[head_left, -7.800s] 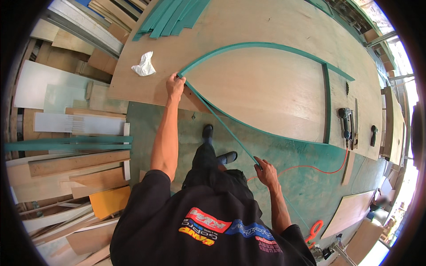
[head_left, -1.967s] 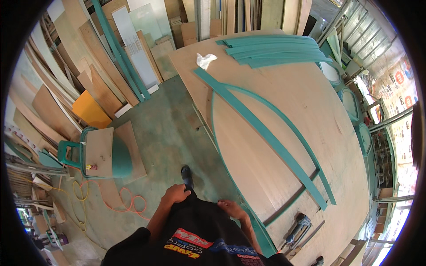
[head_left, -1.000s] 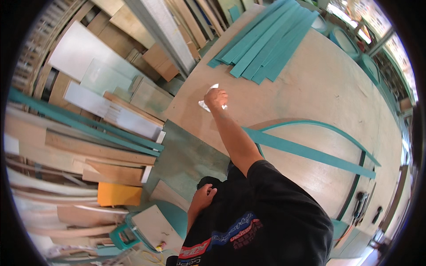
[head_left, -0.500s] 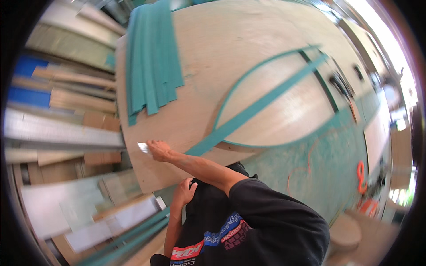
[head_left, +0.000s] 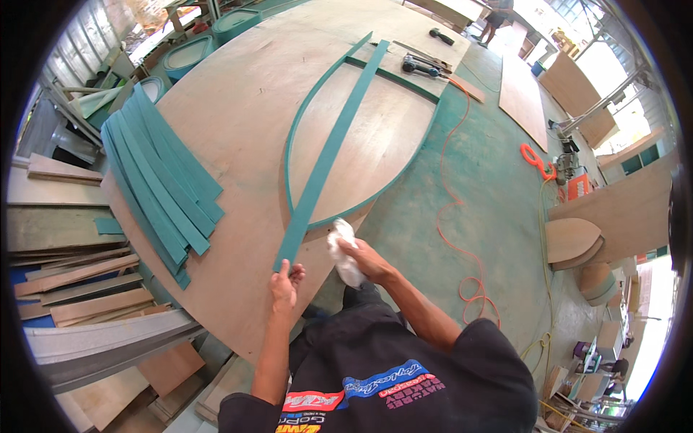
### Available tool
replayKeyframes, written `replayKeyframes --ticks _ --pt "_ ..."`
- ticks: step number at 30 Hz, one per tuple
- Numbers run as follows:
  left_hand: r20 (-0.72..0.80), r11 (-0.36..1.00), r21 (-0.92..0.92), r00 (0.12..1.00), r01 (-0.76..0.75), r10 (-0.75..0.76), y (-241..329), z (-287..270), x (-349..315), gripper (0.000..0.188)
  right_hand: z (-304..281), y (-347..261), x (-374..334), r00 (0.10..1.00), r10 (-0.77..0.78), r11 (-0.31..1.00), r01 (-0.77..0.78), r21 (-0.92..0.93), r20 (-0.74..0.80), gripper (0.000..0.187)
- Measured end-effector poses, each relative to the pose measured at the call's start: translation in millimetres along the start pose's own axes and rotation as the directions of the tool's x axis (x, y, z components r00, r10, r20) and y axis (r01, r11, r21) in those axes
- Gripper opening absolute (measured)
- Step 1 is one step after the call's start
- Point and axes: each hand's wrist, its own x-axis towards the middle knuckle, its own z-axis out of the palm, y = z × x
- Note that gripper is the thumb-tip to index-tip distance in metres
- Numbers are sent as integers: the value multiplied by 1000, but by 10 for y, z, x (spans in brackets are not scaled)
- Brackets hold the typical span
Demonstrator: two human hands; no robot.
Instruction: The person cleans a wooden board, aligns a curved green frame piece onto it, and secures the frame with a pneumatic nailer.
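A long teal strip [head_left: 328, 155] lies diagonally across a pointed, curved teal frame [head_left: 291, 144] on the plywood tabletop. Its near end overhangs the frame toward me, and my left hand [head_left: 286, 286] is closed on that end, thumb against fingers. To its right, my right hand [head_left: 364, 260] grips a crumpled white bundle [head_left: 342, 252], held by the table's near edge; whether cloth or plastic I cannot tell. A short crosspiece [head_left: 397, 78] spans the frame's far part, passing by the strip's far end.
A fanned stack of teal strips [head_left: 155, 184] lies at the table's left. Beyond the frame rest a nail gun-like tool [head_left: 420, 66] and a black tool [head_left: 441, 36]. An orange hose [head_left: 455, 195] trails over the floor. Boards [head_left: 94, 289] are piled left; someone [head_left: 494, 20] stands far off.
My right hand has drawn back from the table's left corner with the white bundle. My left hand has come up onto the strip's near end. The view has swung rightward.
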Motion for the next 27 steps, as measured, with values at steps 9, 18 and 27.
replayKeyframes --ticks 9,18,27 --pt "-36 986 162 999 -25 32 475 -273 334 37 -532 604 -748 954 -153 986 132 -98 -257 49" --pt "-199 990 102 974 -92 111 444 -324 339 33 -853 579 -335 910 -193 935 57 -350 -367 51" --pt "-400 613 780 651 -127 645 109 -432 413 49 -1925 163 -98 860 -349 935 347 -76 -372 28"
